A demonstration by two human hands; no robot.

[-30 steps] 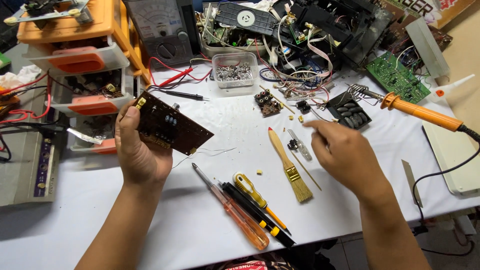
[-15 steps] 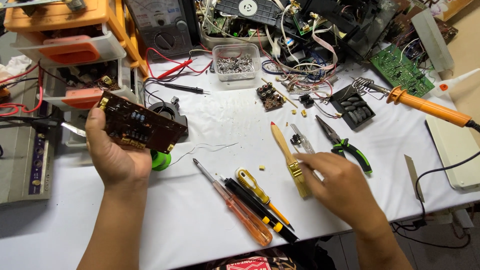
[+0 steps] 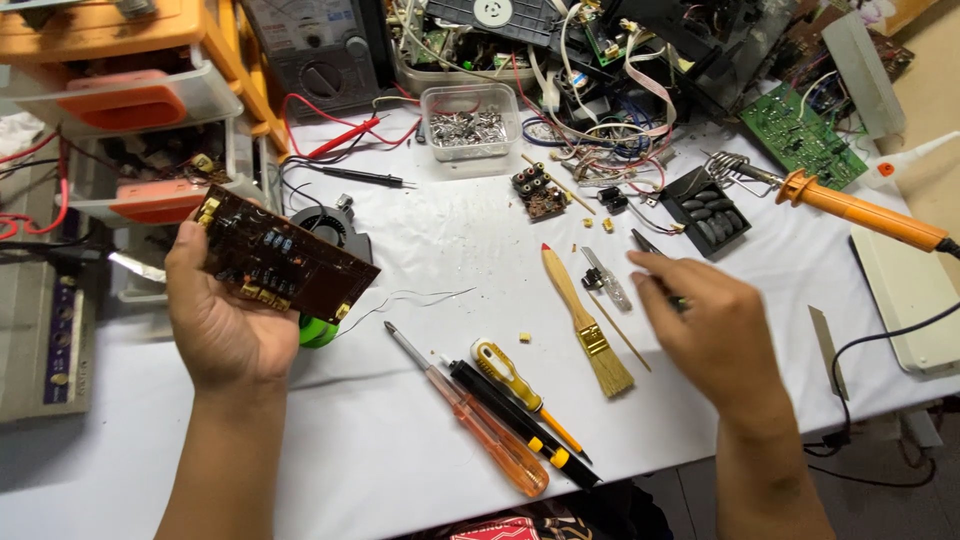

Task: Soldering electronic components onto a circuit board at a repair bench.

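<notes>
While board: brown circuit board (image 3: pixel 283 262) stays gripped in left hand (image 3: pixel 222 318), at nine o'clock.
Right hand (image 3: pixel 712 335): lifted from brush (image 3: pixel 587 322) to three o'clock, now closed around pliers (image 3: pixel 652 252).

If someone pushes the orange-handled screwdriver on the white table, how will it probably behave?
The orange-handled screwdriver looks stiff, so it would probably move as one piece. Its rounded handle may let it roll, though the black-handled tool lying close beside it would likely stop it. It seems light for its length.
</notes>
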